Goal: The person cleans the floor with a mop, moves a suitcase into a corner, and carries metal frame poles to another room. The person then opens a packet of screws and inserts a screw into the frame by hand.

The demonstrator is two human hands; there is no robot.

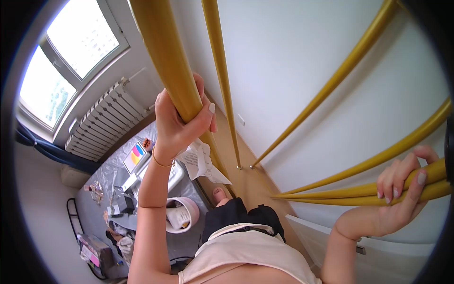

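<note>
My left hand (177, 120) is wrapped round a thick yellow pole (163, 52) that rises past the top of the view. A crumpled white paper with print (204, 163) hangs just below that hand; whether it is stuck to the pole or held, I cannot tell. At the right, my right hand (402, 184) closes round two yellow poles (326, 198) lying side by side. Another yellow pole (359, 163) curves past just above it. Two more yellow poles, one near the middle (220, 61) and one slanting up right (326, 94), stand along the white wall (288, 42).
A grey bed-like surface (184, 241) at left bears a white bin (189, 215), a tablet-like screen (135, 157) and clutter. Beyond it are a radiator (106, 118) and a window (82, 38). A low white panel (392, 258) stands at lower right, above the wooden floor (255, 187).
</note>
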